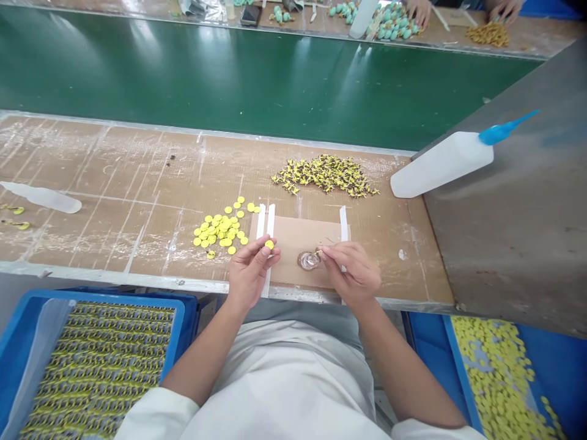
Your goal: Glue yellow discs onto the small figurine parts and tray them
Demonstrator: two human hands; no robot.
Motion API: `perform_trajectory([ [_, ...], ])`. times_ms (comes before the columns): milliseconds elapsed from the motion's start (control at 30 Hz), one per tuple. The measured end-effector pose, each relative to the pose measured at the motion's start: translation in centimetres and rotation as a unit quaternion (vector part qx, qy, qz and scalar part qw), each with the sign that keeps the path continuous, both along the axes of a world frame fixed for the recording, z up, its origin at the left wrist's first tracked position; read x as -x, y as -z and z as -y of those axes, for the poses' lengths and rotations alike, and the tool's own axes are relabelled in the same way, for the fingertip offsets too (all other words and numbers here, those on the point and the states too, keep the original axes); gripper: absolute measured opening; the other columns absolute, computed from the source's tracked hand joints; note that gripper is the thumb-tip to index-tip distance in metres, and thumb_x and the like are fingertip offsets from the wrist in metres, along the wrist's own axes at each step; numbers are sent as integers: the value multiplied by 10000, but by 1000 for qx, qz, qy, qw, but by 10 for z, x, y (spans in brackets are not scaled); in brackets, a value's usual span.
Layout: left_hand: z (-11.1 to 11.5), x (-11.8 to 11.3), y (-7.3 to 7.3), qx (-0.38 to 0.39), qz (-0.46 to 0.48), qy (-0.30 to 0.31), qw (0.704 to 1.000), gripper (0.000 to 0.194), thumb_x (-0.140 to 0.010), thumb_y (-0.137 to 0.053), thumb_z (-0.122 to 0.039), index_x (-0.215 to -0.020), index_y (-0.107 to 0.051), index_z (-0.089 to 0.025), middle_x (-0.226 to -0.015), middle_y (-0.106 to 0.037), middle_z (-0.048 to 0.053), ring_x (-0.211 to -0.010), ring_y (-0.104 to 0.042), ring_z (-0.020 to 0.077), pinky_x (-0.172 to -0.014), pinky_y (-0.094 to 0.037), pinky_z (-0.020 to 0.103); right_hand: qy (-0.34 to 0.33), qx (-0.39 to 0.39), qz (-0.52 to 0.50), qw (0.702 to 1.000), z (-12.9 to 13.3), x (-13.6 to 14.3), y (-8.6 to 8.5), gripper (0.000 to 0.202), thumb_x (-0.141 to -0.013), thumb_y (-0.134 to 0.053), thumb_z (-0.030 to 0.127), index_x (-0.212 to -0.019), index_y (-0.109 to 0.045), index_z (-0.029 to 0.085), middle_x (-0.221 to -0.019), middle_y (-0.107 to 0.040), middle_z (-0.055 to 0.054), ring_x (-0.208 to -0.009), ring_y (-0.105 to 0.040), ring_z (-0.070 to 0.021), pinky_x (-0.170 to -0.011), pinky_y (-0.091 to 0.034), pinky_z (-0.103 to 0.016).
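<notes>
Between thumb and fingers, my left hand (250,269) pinches a small yellow disc (269,244) above the left side of a taped cardboard sheet (287,275). My right hand (351,269) is closed in a pinch on a tiny yellow-and-dark piece (319,252). Its fingertips are at the right edge of a small round clear puddle or dish (309,261); I cannot tell whether the piece touches it. Left of my left hand lies a loose pile of yellow discs (220,231). Beyond the sheet is a heap of small yellow-and-dark pieces (330,174).
A white squeeze bottle (443,164) with a blue nozzle leans against a metal panel (513,214) at right. Blue trays hold rows of yellow-and-dark pieces (105,366) at lower left and yellow discs (498,373) at lower right. A green belt (229,79) separates co-workers' hands (418,11).
</notes>
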State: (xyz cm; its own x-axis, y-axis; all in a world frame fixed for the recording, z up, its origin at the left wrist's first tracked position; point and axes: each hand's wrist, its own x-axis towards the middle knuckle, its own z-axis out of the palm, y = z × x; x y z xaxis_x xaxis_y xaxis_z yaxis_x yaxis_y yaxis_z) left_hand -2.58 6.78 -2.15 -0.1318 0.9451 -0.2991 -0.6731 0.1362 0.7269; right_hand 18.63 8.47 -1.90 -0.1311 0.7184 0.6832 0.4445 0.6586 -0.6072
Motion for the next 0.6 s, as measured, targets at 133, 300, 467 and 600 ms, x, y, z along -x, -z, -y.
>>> perform_trajectory([
  [133, 1, 1, 2, -13, 9, 7, 1000, 256, -768, -831, -233, -1019, -785, -219, -1010, -770, 61, -816, -734, 121, -783, -602, 193, -18, -12, 17, 1000, -2, -1, 1, 401, -863, -713, 37, -1166, -714, 299, -973, -739, -38, -814, -686, -212, -749, -569, -400],
  [300, 1, 1, 3, -13, 13, 7, 1000, 258, -770, -830, -233, -1024, -785, -216, -1009, -771, 62, -821, -736, 123, -779, -604, 188, -22, -11, 32, 999, -3, 0, 2, 330, -897, -688, 80, -1154, -719, 284, -958, -736, -45, -800, -680, -204, -750, -573, -396],
  [467, 0, 0, 0, 1, 10, 3, 1000, 288, -731, -860, -258, -1007, -788, -215, -999, -774, 69, -808, -738, 135, -777, -610, 212, -23, -7, 40, 999, -4, 1, 0, 299, -906, -682, 93, -1133, -726, 283, -929, -739, -41, -781, -676, -203, -728, -574, -393],
  [600, 1, 2, -3, 18, 4, 4, 1000, 318, -690, -887, -277, -987, -791, -215, -997, -775, 76, -813, -741, 149, -783, -613, 228, -5, 20, -15, 1000, 0, 3, -2, 291, -879, -722, 96, -1095, -737, 291, -922, -741, -33, -783, -689, -213, -736, -576, -406],
])
